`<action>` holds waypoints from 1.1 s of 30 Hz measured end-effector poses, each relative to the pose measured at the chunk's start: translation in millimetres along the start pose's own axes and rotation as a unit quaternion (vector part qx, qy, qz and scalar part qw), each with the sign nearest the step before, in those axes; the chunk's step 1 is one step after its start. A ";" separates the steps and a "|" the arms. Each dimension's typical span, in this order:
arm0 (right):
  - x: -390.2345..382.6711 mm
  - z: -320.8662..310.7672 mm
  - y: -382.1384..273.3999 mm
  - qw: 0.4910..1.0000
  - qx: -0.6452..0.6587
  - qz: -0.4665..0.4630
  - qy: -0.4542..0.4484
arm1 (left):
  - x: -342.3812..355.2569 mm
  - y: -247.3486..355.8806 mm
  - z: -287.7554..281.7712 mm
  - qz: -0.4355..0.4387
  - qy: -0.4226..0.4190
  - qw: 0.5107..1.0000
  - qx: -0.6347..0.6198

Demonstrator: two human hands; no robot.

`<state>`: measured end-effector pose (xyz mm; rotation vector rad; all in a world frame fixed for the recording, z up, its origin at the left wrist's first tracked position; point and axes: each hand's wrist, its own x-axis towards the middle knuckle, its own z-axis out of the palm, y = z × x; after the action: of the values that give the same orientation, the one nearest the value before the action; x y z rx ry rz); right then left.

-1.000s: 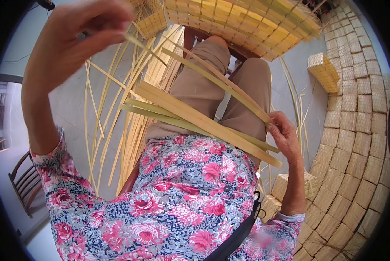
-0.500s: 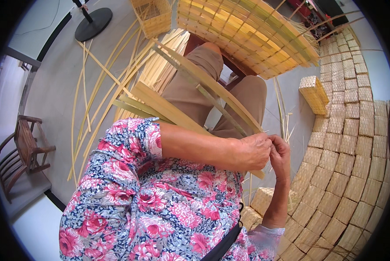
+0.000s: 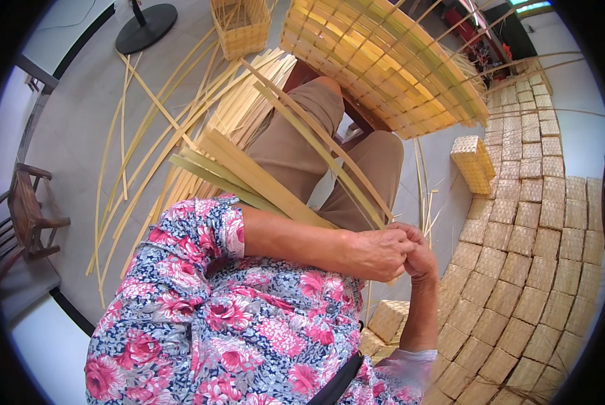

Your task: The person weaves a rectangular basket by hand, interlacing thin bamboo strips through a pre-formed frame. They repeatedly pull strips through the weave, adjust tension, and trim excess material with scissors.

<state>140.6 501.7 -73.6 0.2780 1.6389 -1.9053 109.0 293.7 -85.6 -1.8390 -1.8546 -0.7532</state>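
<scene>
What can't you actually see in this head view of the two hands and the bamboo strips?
- The strip ends: the left hand covers where the bamboo strips meet the right hand.
- Right hand's fingers: mostly hidden behind the left hand.
- The wooden chair: cut off by the dark left rim.

There is one view, from a camera on the person's head. It looks steeply down, very close over the flowered sleeve (image 3: 194,243) and the lap. The wide lens bends straight edges near the round dark rim. The grey floor (image 3: 80,128) lies on the left, and stacked woven boxes (image 3: 538,236) curve up the right.
</scene>
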 end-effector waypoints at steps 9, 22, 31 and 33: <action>-7.9 9.1 -1.1 0.998 0.047 0.005 -0.032 | 0.8 -7.0 -0.7 0.098 0.112 0.987 -0.066; -32.2 59.1 -14.2 0.993 0.084 -0.072 0.044 | 6.0 -3.8 -19.9 0.140 0.190 0.972 -0.010; -45.8 57.0 -19.5 0.982 0.034 -0.131 0.130 | -13.9 -11.9 -59.8 0.099 0.249 0.960 -0.081; -52.1 57.1 -26.1 0.982 0.075 -0.147 0.092 | -35.6 -10.6 -60.2 -0.055 0.183 0.973 -0.130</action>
<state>180.0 464.5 -12.6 0.2943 1.7360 -2.2907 95.1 228.0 -63.1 -1.6119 -1.6882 -1.3316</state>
